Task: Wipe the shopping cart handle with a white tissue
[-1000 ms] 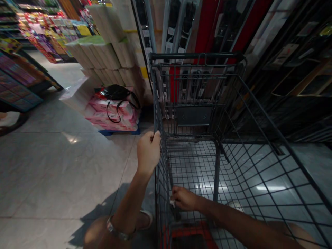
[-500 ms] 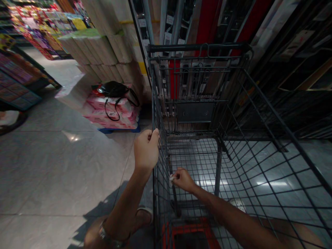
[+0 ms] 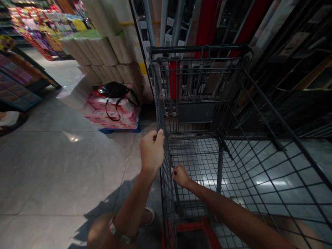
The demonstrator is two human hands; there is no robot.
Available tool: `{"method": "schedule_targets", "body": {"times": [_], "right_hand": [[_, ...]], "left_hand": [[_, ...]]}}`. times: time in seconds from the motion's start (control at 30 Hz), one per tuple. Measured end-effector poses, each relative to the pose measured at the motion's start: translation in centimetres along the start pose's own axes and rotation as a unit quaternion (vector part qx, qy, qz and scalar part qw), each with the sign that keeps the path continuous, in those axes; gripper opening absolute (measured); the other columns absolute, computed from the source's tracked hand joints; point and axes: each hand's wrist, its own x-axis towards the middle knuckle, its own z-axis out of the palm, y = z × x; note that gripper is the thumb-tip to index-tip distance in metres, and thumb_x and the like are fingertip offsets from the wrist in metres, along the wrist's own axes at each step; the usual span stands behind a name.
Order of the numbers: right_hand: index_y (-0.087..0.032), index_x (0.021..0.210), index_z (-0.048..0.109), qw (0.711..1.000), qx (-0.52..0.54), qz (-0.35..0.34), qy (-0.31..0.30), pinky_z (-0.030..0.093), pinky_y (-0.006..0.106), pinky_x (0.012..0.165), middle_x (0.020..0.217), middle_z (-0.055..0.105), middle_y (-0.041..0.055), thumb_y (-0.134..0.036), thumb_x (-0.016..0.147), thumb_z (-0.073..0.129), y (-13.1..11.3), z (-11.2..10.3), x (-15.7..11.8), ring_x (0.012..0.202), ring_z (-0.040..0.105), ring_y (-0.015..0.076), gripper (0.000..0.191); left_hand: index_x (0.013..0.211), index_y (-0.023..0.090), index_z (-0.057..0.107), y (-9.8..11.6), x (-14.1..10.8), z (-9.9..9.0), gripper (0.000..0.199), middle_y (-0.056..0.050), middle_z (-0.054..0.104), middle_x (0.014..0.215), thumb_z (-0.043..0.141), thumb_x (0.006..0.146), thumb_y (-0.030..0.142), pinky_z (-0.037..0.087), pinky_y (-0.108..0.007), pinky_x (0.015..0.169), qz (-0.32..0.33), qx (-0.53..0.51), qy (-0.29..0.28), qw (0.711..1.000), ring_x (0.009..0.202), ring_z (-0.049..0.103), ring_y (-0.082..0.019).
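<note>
A dark wire shopping cart (image 3: 219, 169) stands in front of me, its basket holding only my right arm. My left hand (image 3: 152, 150) is closed around the top rail of its left side, thumb uppermost. Inside the basket, my right hand (image 3: 181, 176) is pinched on a small white wad (image 3: 172, 171), like tissue or cloth. It presses this against the inner face of the left wire wall. Most of the wad is hidden by my fingers. At the far end is the cart's handle bar (image 3: 197, 48).
A black bag (image 3: 114, 89) lies on pink packs (image 3: 111, 114) on a blue pallet to the left, before stacked wrapped paper rolls (image 3: 90, 48). Shelves of hanging goods (image 3: 178, 20) stand behind the cart. An orange-red part (image 3: 193, 226) shows below the mesh near me.
The cart's left side has shifted slightly right, with my left hand still on its rail. My right hand has slid a little up along the inner wall with the white wad.
</note>
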Motion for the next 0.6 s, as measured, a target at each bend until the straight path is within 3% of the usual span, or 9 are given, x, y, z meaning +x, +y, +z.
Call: {"method": "schedule_targets", "body": {"times": [0.23,0.4,0.5,0.6], "right_hand": [[-0.013,0.07,0.069,1.0,0.018,-0.017,-0.011,0.042,0.023,0.071,0.09,0.067,0.0105,-0.006,0.075,0.051,0.7,1.0,-4.1,0.083,0.06,0.0166,0.02],[-0.013,0.065,0.068,0.997,0.059,-0.016,-0.047,0.038,0.02,0.061,0.076,0.067,0.0044,-0.004,0.069,0.053,0.9,2.0,-6.5,0.072,0.06,0.0139,0.018],[-0.014,0.06,0.065,0.992,0.094,-0.018,-0.086,0.035,0.02,0.055,0.063,0.063,0.0001,-0.004,0.066,0.052,0.8,2.3,-8.2,0.065,0.058,0.0129,0.018],[-0.015,0.063,0.064,0.99,0.124,-0.036,-0.066,0.036,0.02,0.057,0.069,0.064,0.0003,-0.004,0.065,0.053,0.8,2.9,-10.6,0.069,0.058,0.0134,0.016]], "left_hand": [[0.055,0.019,0.051,-0.1,-0.1,0.3,0.03,0.006,0.043,0.049,0.047,0.08,0.035,0.03,-0.024,0.053,-0.005,-0.02,-0.006,1.0,0.051,0.042,-0.01],[0.06,0.017,0.057,-0.3,-0.1,-0.5,0.032,0.004,0.048,0.052,0.046,0.081,0.038,0.034,-0.024,0.056,0.003,0.056,-0.018,0.998,0.055,0.048,-0.012],[0.087,0.015,0.065,-1.0,-2.3,-1.4,0.032,-0.002,0.063,0.075,0.047,0.081,0.041,0.043,-0.028,0.067,-0.008,0.062,-0.027,0.998,0.069,0.057,-0.015],[0.111,0.016,0.059,-1.9,-6.7,-2.3,0.041,-0.007,0.064,0.096,0.046,0.082,0.042,0.048,-0.035,0.076,-0.008,0.055,-0.045,0.997,0.084,0.06,-0.019]]}}
